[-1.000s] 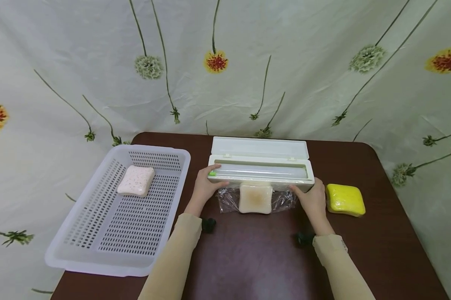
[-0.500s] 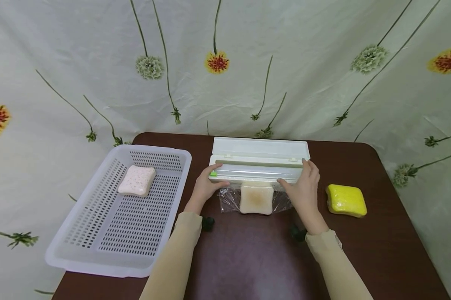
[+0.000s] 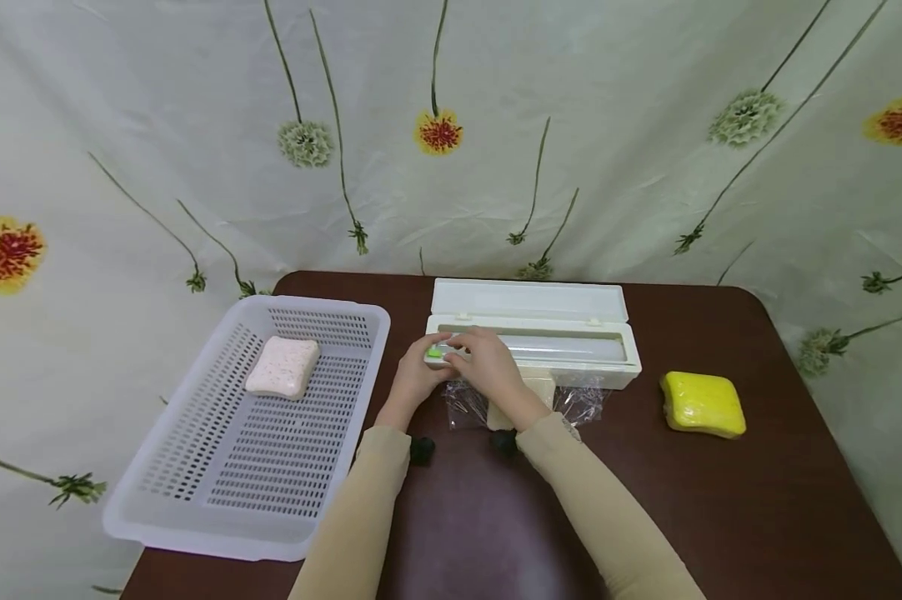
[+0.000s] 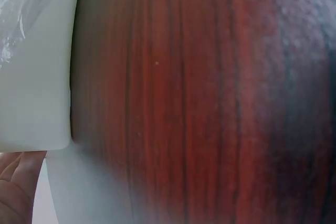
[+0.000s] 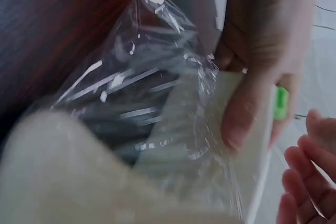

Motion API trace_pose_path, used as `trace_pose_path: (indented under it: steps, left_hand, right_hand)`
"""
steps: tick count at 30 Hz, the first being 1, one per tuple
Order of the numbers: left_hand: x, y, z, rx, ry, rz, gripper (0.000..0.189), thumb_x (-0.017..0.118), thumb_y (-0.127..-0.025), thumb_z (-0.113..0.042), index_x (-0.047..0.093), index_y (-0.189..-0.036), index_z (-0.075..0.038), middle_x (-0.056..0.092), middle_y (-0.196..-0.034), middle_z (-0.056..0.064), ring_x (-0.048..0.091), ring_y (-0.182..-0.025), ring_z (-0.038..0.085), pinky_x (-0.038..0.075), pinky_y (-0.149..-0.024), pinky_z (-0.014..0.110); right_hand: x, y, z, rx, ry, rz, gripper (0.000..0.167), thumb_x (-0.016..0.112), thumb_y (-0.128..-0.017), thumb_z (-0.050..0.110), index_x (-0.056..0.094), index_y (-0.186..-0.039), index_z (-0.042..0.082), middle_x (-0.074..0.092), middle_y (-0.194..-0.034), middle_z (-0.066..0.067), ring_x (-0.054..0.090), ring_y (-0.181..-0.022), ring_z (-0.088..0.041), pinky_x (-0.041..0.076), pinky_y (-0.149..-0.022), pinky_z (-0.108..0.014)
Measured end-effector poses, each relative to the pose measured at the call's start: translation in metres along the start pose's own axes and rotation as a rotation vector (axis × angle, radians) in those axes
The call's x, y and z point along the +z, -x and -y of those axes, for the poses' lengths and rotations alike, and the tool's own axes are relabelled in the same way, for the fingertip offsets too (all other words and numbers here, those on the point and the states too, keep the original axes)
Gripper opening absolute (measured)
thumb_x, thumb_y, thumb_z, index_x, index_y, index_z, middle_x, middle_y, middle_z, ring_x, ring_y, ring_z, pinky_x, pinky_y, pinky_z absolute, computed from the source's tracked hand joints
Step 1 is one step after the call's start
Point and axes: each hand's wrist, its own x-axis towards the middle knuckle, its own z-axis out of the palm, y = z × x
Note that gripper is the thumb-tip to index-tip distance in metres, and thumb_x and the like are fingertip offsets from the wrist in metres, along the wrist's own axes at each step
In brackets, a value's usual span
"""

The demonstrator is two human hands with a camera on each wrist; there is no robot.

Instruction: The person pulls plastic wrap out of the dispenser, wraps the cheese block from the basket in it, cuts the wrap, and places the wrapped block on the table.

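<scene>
A white cling film dispenser box (image 3: 608,380) lies on the table with its lid (image 3: 529,300) raised and a film roll (image 3: 563,347) inside. My left hand (image 3: 413,379) grips its left end, thumb in front, as the right wrist view also shows. Beside it, my right hand (image 3: 491,367) hovers near the green slider (image 5: 281,103); its fingers (image 5: 302,174) are loosely bent, with a gap to the slider. Clear film (image 3: 582,402) hangs from the box front under or around a cream pillow-shaped block (image 3: 543,386), partly hidden by my right hand.
To the left, a white perforated basket (image 3: 147,471) holds a pinkish speckled block (image 3: 282,367). A shiny yellow block (image 3: 702,406) lies right of the box on the dark brown table (image 3: 781,500). A flowered curtain (image 3: 631,208) hangs behind the table.
My right hand has let go of the box's right end and moved left across the front to the green slider. The left hand has stayed on the left end.
</scene>
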Motion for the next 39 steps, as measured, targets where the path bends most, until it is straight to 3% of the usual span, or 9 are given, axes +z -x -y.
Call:
trace_pose_path:
  steps: [4, 10, 15, 21, 24, 33, 39]
  left_hand:
    - [0.003, 0.001, 0.002, -0.012, 0.004, -0.022, 0.059, 0.078, -0.081, -0.008, 0.058, -0.136, -0.015, 0.051, -0.145, 0.012, 0.046, -0.135, 0.035, 0.038, -0.11, 0.054]
    - [0.004, -0.001, 0.005, -0.008, -0.012, -0.046, 0.058, 0.075, -0.079, -0.003, 0.058, -0.134, -0.011, 0.053, -0.142, 0.013, 0.049, -0.132, 0.034, 0.04, -0.109, 0.052]
    - [0.003, -0.002, 0.005, 0.001, -0.015, -0.037, 0.056, 0.077, -0.081, -0.009, 0.059, -0.133, -0.012, 0.05, -0.145, 0.014, 0.046, -0.135, 0.035, 0.039, -0.11, 0.053]
    - [0.003, 0.0, 0.007, 0.022, -0.029, -0.03, 0.057, 0.079, -0.084, -0.02, 0.057, -0.136, -0.017, 0.047, -0.148, 0.012, 0.044, -0.137, 0.035, 0.039, -0.111, 0.054]
    - [0.003, 0.001, 0.007, 0.037, -0.03, -0.032, 0.057, 0.079, -0.084, -0.021, 0.057, -0.136, -0.016, 0.049, -0.147, 0.011, 0.045, -0.137, 0.034, 0.038, -0.111, 0.053]
    - [0.007, 0.0, 0.008, 0.068, -0.026, -0.024, 0.057, 0.082, -0.081, -0.025, 0.059, -0.134, -0.019, 0.052, -0.145, 0.008, 0.046, -0.136, 0.031, 0.04, -0.111, 0.05]
    - [0.007, -0.002, 0.01, 0.076, -0.021, -0.007, 0.063, 0.082, -0.078, -0.029, 0.058, -0.136, -0.021, 0.053, -0.143, 0.005, 0.045, -0.138, 0.029, 0.039, -0.112, 0.048]
  right_hand:
    - [0.019, -0.013, 0.005, -0.044, 0.078, 0.004, 0.024, 0.07, -0.092, 0.024, 0.075, -0.111, 0.01, 0.069, -0.111, -0.008, 0.063, -0.104, -0.026, 0.053, -0.089, -0.036]
    - [0.028, -0.021, 0.008, -0.036, 0.068, -0.03, 0.017, 0.075, -0.088, 0.021, 0.077, -0.102, 0.011, 0.067, -0.106, -0.009, 0.063, -0.099, -0.027, 0.054, -0.085, -0.035]
    - [0.027, -0.02, 0.005, -0.077, 0.081, -0.08, 0.015, 0.076, -0.086, 0.021, 0.077, -0.096, 0.01, 0.069, -0.101, -0.007, 0.064, -0.096, -0.025, 0.054, -0.087, -0.035]
    - [0.022, -0.017, 0.0, -0.194, 0.14, -0.157, 0.011, 0.076, -0.085, 0.017, 0.077, -0.088, 0.007, 0.069, -0.089, -0.008, 0.058, -0.079, -0.023, 0.052, -0.075, -0.032]
    - [0.019, -0.016, -0.001, -0.198, 0.169, -0.137, 0.011, 0.075, -0.087, 0.017, 0.078, -0.089, 0.006, 0.068, -0.086, -0.007, 0.055, -0.076, -0.023, 0.051, -0.069, -0.03]
    - [0.005, -0.013, -0.011, -0.205, 0.197, -0.073, 0.013, 0.077, -0.085, 0.018, 0.078, -0.087, 0.005, 0.071, -0.084, -0.007, 0.061, -0.078, -0.024, 0.052, -0.075, -0.033]
    - [-0.021, 0.001, -0.039, -0.078, 0.162, 0.008, 0.012, 0.076, -0.086, 0.019, 0.078, -0.087, 0.008, 0.071, -0.085, -0.006, 0.06, -0.08, -0.023, 0.051, -0.074, -0.034]
